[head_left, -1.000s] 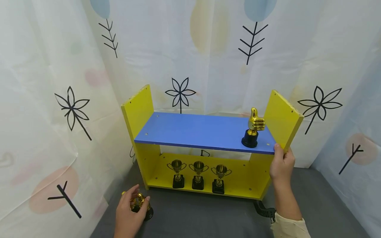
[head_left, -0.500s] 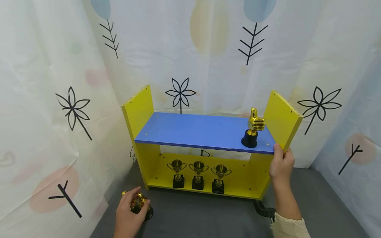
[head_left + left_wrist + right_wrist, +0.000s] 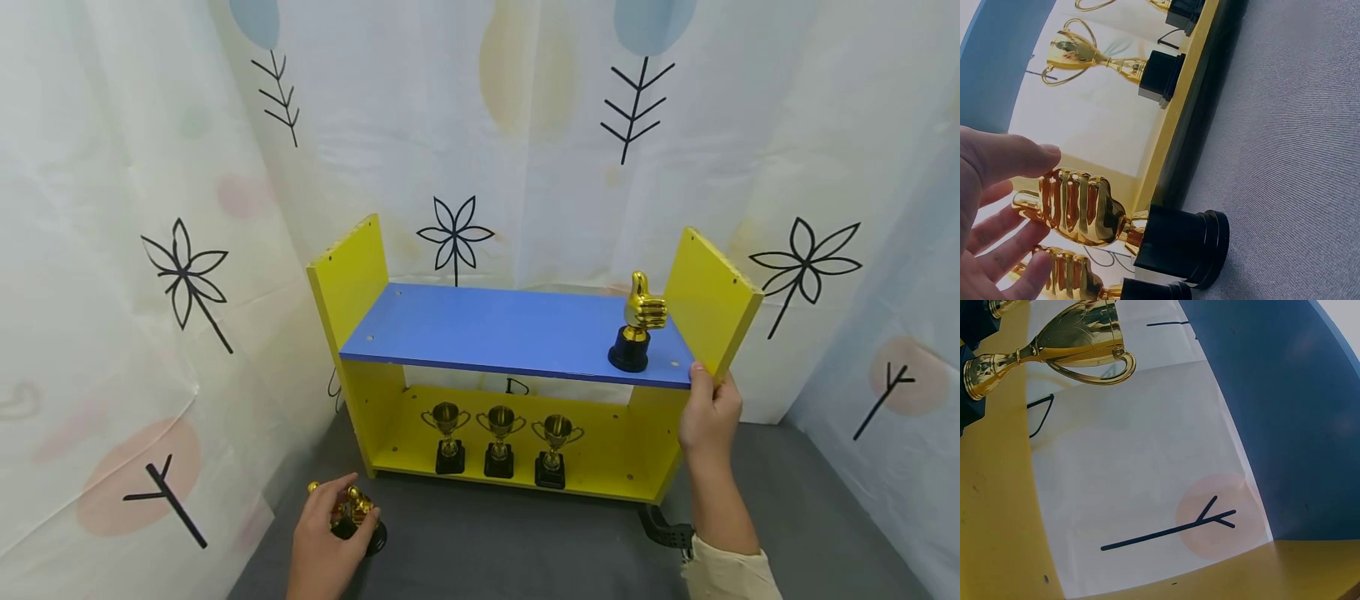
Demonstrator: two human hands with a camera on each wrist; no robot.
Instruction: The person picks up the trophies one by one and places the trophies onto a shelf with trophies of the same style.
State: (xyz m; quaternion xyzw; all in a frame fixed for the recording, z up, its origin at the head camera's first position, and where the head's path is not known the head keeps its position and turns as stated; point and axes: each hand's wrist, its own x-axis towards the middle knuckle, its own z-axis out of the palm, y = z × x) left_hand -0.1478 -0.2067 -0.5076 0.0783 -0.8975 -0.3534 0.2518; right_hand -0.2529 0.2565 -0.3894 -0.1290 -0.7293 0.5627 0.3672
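My left hand [image 3: 330, 533] is low at the left, its relaxed fingers spread loosely around a gold thumbs-up trophy [image 3: 1082, 209] with a round black base. The thumb tip lies right at the trophy's gold fist in the left wrist view. A second thumbs-up trophy [image 3: 1072, 272] stands beside it, partly hidden by fingers. At the right, my right hand [image 3: 708, 417] grips the side of a yellow and blue shelf [image 3: 495, 329], thumb at the blue board's corner. Another thumbs-up trophy [image 3: 630, 333] stands on that board's right end. The right wrist view shows no hand.
Three gold cup trophies, including a middle cup trophy [image 3: 499, 442], stand in a row on the yellow bottom board. The shelf rests on a grey cloth surface [image 3: 510, 542]. Behind hangs a patterned curtain [image 3: 540, 167]. A black strap [image 3: 663, 529] lies near the right forearm.
Little differs. The left hand stays around the thumbs-up trophy with only slight finger movement, and the right hand keeps its hold on the shelf.
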